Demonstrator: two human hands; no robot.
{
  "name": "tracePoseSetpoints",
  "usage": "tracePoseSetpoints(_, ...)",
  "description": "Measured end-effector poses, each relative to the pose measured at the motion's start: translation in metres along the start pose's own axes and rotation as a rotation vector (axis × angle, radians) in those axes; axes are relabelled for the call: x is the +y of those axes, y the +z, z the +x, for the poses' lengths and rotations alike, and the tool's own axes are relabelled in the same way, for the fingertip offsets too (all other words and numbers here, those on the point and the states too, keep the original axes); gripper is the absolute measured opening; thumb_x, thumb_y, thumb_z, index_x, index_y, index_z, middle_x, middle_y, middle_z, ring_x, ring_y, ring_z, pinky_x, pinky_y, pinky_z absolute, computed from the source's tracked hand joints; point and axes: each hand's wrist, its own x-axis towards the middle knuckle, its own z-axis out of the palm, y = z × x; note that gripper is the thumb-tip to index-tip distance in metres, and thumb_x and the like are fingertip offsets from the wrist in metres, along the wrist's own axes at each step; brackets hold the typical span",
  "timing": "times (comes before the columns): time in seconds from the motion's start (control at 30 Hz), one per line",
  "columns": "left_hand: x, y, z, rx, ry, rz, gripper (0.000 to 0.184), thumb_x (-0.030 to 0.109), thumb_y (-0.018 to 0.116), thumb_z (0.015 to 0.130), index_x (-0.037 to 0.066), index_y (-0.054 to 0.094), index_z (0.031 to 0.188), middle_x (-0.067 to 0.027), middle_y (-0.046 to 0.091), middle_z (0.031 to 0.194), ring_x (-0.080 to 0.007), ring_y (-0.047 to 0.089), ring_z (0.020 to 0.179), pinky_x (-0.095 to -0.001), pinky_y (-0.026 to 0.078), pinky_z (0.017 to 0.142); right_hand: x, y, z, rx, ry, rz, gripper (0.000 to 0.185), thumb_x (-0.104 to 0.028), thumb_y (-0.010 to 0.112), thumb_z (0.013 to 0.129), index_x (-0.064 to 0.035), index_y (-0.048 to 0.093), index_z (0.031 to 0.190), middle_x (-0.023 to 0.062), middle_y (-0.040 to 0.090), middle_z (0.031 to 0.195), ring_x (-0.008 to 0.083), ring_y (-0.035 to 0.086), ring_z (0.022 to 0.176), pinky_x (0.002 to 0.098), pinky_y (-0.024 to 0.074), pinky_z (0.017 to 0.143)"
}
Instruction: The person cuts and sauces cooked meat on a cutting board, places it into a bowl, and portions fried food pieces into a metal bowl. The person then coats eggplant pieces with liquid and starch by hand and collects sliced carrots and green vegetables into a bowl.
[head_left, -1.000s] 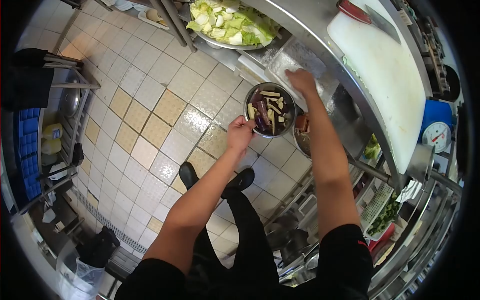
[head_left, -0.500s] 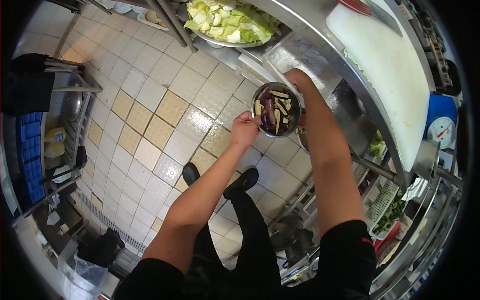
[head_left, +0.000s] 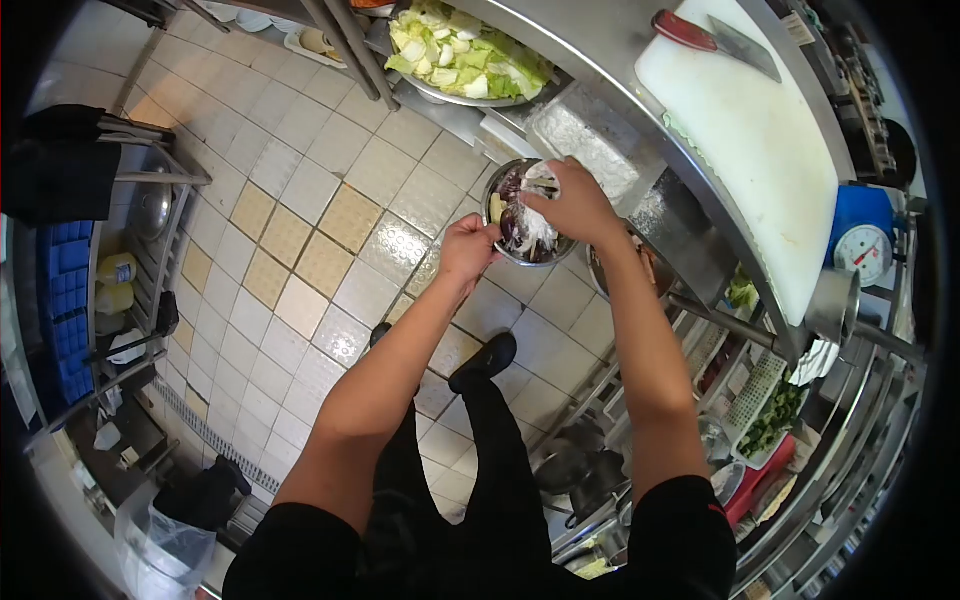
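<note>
A round metal bowl (head_left: 545,262) holds dark purple pieces and pale yellow sticks, with white powder (head_left: 530,228) lying over part of them. My left hand (head_left: 470,248) is closed around the bowl's left rim, thumb on top. Over the bowl's right side is my right hand (head_left: 578,203), palm down, its thumb and fingers apart above the powder. Just beyond it stands a white tub (head_left: 590,145) of white powder. A second metal bowl (head_left: 600,272) is partly hidden under my right forearm.
A large tray of chopped cabbage (head_left: 465,55) sits at the top. On the right counter are a white cutting board (head_left: 745,140), a red-handled knife (head_left: 690,32) and a blue scale (head_left: 862,240). A basket of greens (head_left: 772,425) is below. Tiled floor (head_left: 300,250) lies to the left.
My right hand has moved from the white tub to over the bowl, and white powder now covers part of the pieces. The bowl has shifted slightly left, still in my left hand.
</note>
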Motion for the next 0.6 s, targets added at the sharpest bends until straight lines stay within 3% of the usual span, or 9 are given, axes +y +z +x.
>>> tracePoseSetpoints(0.1,0.014,-0.007,-0.009,-0.038,0.007,-0.014,0.026,0.002,0.062,0.083,0.012,0.046,0.065,0.0020,0.053,0.067,-0.0069,0.053,0.058,-0.0255,0.054,0.054,-0.005,0.032,-0.027,0.112,-0.164,-0.283,0.064,-0.035,0.078,0.071,-0.0067,0.056,0.123,0.0249,0.047,0.130,0.0454,0.043,0.122,0.0521,0.0403,0.097)
tracePoseSetpoints(0.23,0.015,-0.007,-0.017,-0.066,-0.011,-0.119,0.022,0.002,0.060,0.084,0.011,0.049,0.068,0.0015,0.055,0.070,-0.0069,0.053,0.059,-0.0244,0.053,0.054,-0.024,0.055,-0.032,0.160,-0.042,-0.302,0.071,-0.032,0.084,0.059,-0.0112,0.055,0.120,0.0193,0.043,0.129,0.0416,0.038,0.122,0.0557,0.0374,0.095)
tracePoseSetpoints(0.37,0.030,-0.012,-0.032,-0.013,0.026,-0.062,0.013,0.004,0.058,0.086,0.010,0.055,0.075,0.0021,0.057,0.071,-0.0069,0.054,0.059,-0.0228,0.051,0.054,-0.054,0.047,-0.041,0.357,-0.082,-0.238,0.069,-0.035,0.082,0.063,-0.0129,0.056,0.122,0.0197,0.043,0.128,0.0427,0.039,0.121,0.0562,0.0355,0.096)
tracePoseSetpoints(0.6,0.056,-0.036,-0.046,-0.066,0.077,0.050,0.007,0.008,0.058,0.090,0.010,0.061,0.084,0.0018,0.062,0.075,-0.0066,0.057,0.063,-0.0226,0.051,0.053,-0.073,0.057,-0.039,0.640,-0.337,-0.266,0.060,-0.042,0.077,0.067,-0.0215,0.063,0.121,0.0183,0.047,0.125,0.0475,0.039,0.121,0.0596,0.0328,0.099)
